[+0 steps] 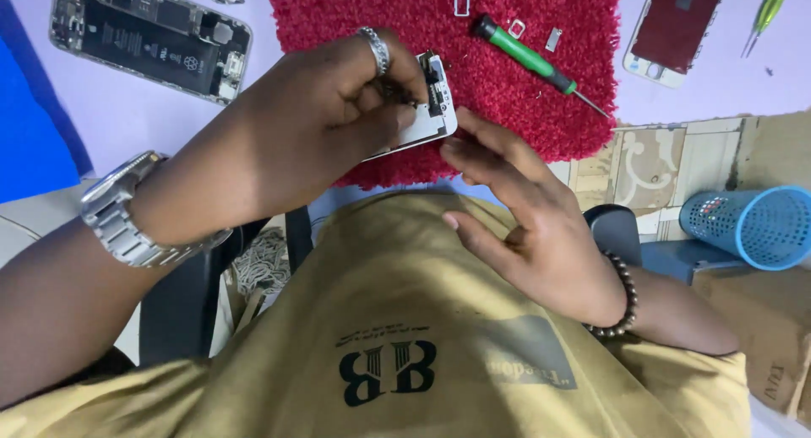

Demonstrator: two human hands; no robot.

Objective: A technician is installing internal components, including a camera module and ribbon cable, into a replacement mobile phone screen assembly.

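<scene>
1. Head view: white phone screen panel (427, 117) lay at the near edge of the red mat (498, 75), long axis running left-right.
2. Left hand (321, 117): fingers pinched closed on the panel's top end.
3. Right hand (524, 218): fingers spread open, just beside the panel's right edge, holding nothing.

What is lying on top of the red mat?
On the red mat: a green screwdriver, three small metal pieces and the white phone part held by both hands. Anything beneath the left hand is covered.
</scene>
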